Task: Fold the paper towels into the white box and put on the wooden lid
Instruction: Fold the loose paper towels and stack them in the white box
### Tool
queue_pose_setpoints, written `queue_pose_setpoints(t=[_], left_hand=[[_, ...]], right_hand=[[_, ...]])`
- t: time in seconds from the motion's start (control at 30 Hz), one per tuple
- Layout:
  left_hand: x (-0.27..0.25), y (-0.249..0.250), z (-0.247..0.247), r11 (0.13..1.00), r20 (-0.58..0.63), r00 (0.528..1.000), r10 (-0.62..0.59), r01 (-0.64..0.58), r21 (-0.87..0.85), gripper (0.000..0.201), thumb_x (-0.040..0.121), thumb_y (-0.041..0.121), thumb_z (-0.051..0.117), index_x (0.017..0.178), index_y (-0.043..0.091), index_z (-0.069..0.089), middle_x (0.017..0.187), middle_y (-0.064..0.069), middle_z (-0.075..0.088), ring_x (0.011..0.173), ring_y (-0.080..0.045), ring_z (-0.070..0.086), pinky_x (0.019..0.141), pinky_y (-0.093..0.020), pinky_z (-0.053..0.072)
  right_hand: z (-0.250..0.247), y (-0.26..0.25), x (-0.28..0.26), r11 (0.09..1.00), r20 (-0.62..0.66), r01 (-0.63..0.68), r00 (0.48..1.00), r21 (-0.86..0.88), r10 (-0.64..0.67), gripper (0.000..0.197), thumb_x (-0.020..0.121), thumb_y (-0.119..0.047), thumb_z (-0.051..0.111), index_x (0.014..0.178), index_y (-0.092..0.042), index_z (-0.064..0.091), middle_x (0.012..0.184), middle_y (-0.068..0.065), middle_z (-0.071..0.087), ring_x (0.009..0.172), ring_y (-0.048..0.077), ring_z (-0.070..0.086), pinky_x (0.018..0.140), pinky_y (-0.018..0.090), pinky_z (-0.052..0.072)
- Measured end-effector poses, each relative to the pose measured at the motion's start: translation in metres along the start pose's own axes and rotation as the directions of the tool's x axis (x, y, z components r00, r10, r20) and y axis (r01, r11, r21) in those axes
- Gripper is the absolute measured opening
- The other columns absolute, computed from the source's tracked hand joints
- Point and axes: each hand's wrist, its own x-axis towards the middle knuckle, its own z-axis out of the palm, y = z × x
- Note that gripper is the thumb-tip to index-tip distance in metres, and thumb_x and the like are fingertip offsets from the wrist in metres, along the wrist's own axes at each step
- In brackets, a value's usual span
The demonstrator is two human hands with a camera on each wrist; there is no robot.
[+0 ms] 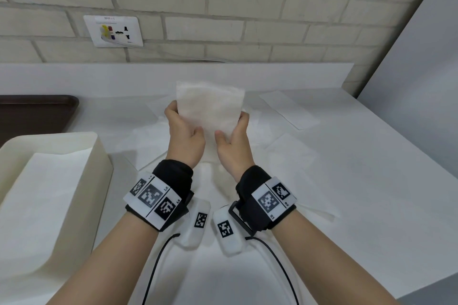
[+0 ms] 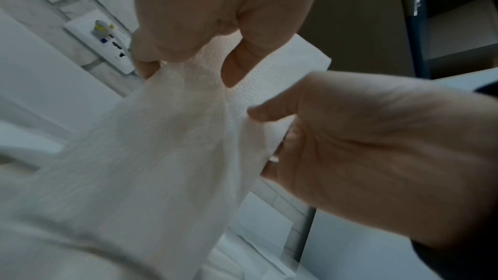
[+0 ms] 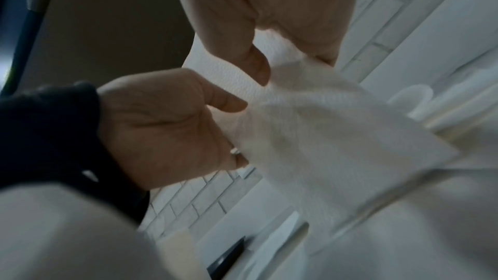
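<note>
I hold one white paper towel [image 1: 210, 104] up off the white table [image 1: 359, 181], in the middle of the head view. My left hand [image 1: 184, 119] pinches its left edge, thumb in front and fingers behind. My right hand [image 1: 231, 125] pinches its right edge the same way. The left wrist view shows the left hand [image 2: 188, 76] gripping the soft towel [image 2: 161, 157], which sags toward the camera. In the right wrist view my right hand [image 3: 293, 65] holds the towel [image 3: 337, 135]. The white box [image 1: 99, 156] stands at the left with folded towels [image 1: 44, 193] inside. No wooden lid is clearly visible.
A dark brown tray-like board [image 1: 37, 111] lies behind the box at the far left. More flat paper towels [image 1: 288, 109] lie spread on the table under and right of my hands. A brick wall with a socket plate [image 1: 114, 31] stands behind the table.
</note>
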Motion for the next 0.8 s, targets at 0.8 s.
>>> queue_pose_setpoints(t=[0.8], left_hand=[[0.000,0.000,0.001,0.992,0.039,0.994,-0.105,0.102,0.078,0.035,0.087,-0.013,0.030,0.115,0.007,0.024,0.112,-0.005,0.039,0.104,-0.016,0.044,0.082,-0.020,0.035]], right_hand=[[-0.002,-0.001,0.004,0.993,0.025,-0.038,0.999,-0.108,0.041,0.026,0.095,0.001,0.034,0.117,-0.012,0.029,0.098,-0.005,0.049,0.084,0.008,0.050,0.060,0.005,0.039]])
